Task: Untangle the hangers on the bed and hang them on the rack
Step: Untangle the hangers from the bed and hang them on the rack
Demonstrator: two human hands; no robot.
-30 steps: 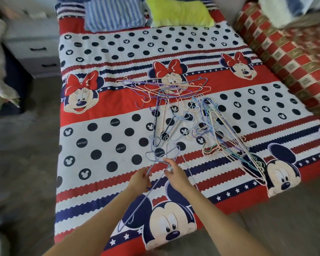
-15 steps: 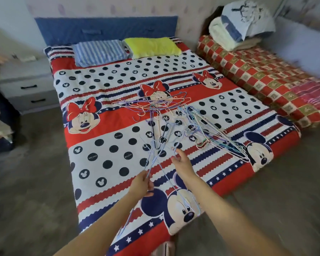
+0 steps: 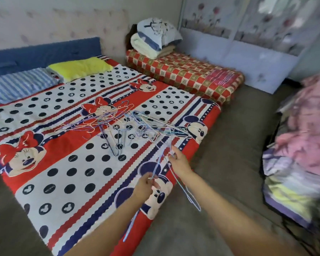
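Both hands work the near end of the tangle: the left hand [image 3: 146, 183] pinches a thin blue wire hanger [image 3: 131, 224] whose long side hangs down past the foot of the bed, and the right hand [image 3: 179, 161] grips the hook end of a pale hanger [image 3: 187, 195] that trails down over the floor. Holding one hanger in each hand looks like a way to draw the two apart, so each can slide free of the other and of the heap without dragging more along.

Beyond the hands, the rest of the hangers [image 3: 118, 122] lie in a loose knot on the patterned bed [image 3: 67, 174], spread across the red band and the dotted white band, well short of the pillows. Several wires rise from that knot toward the right hand, so the held pair may not yet be free of it.

Thin wire against a busy print makes the count impossible, and where one hanger ends and the next begins cannot be told. Exactly how the fingers close round the wires is too small and blurred to read. No rack shows clearly; at the right edge a blurred mass of pink and purple cloth [image 3: 303, 145] fills the view and may hide it.
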